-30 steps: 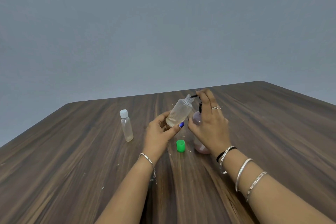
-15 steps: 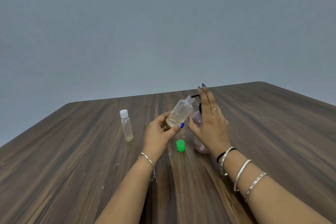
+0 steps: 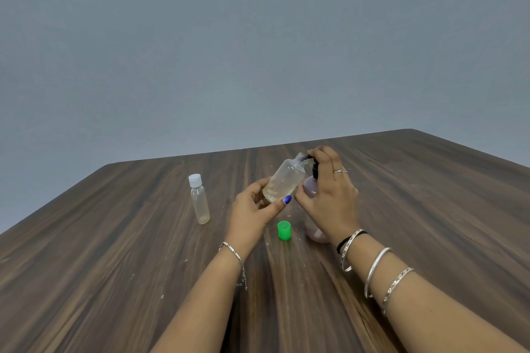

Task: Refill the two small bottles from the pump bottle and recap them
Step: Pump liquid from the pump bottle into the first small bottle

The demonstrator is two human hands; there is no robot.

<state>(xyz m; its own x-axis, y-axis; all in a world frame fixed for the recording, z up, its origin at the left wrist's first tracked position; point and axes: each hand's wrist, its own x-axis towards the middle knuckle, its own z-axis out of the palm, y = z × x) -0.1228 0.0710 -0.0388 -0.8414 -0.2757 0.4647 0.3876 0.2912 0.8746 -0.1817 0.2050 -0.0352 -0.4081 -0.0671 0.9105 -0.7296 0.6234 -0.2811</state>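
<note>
Clear plastic bottle (image 3: 284, 180), uncapped, was tilted with its neck at the pump (image 3: 315, 172) spout.
Left hand (image 3: 252, 216) gripped its base; right hand (image 3: 329, 195) curled over the pump head. Probably light, thin-walled, slippery if wet; best gripped mid-body. Green cap (image 3: 284, 230) lay on the table (image 3: 114, 266).

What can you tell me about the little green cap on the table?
The green cap is a small, bright plastic cylinder with faintly ridged sides. It stands on the wooden table, apart from any bottle, between the left hand and the pump bottle. Nothing touches it. Which end faces up cannot be told.
</note>
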